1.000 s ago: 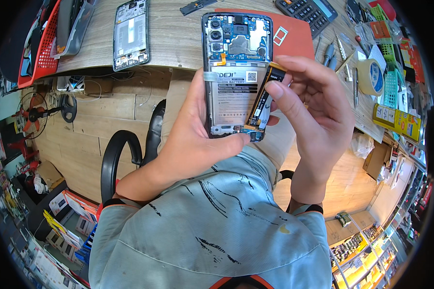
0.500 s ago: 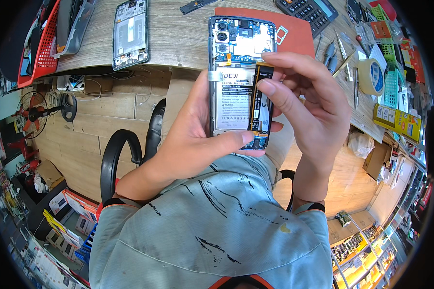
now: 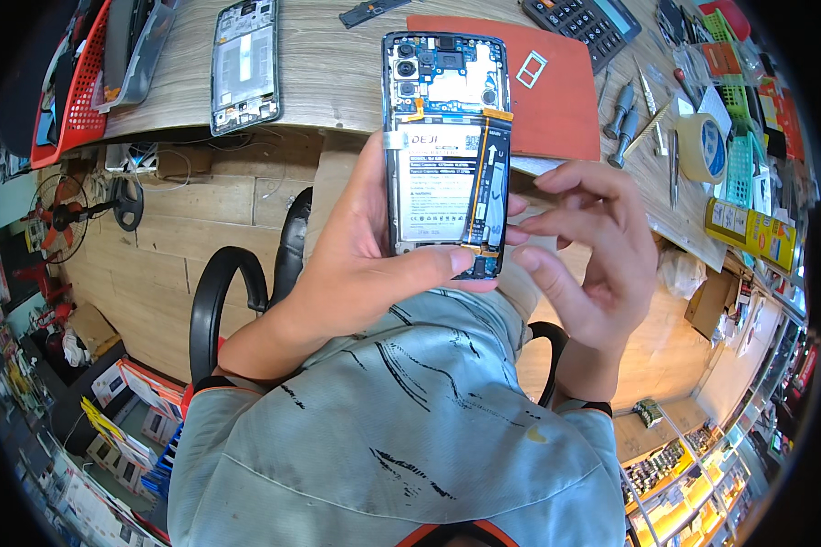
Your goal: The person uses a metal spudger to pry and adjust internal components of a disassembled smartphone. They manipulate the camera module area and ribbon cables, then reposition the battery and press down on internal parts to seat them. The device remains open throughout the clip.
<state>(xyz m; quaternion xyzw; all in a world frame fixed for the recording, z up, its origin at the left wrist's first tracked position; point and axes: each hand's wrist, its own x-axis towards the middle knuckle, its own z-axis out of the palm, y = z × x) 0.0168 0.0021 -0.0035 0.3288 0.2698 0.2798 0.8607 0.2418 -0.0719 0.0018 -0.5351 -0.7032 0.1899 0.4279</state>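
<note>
An opened smartphone (image 3: 450,87) is held up in front of me, its insides facing me. My left hand (image 3: 360,242) is closed round its left side and lower end, the thumb pressing near the bottom of a flex cable. A white battery (image 3: 435,205) sits in the phone's middle, below the blue circuit board. Along the battery's right side runs a black ribbon flex cable (image 3: 491,178) with orange ends. Beside the phone's lower right edge, my right hand (image 3: 602,246) has its fingers apart and curved, with nothing visible in them.
On the wooden desk lie another phone frame (image 3: 246,68), an orange-red mat (image 3: 556,114) with a SIM tray (image 3: 532,68), a calculator (image 3: 582,27), screwdrivers (image 3: 624,123) and a tape roll (image 3: 700,146). A red basket (image 3: 73,82) stands at left. A black chair armrest (image 3: 214,301) curves beside me.
My right hand has let go of the flex cable and drawn back down and right. The cable now lies along the battery. The phone has shifted slightly left.
</note>
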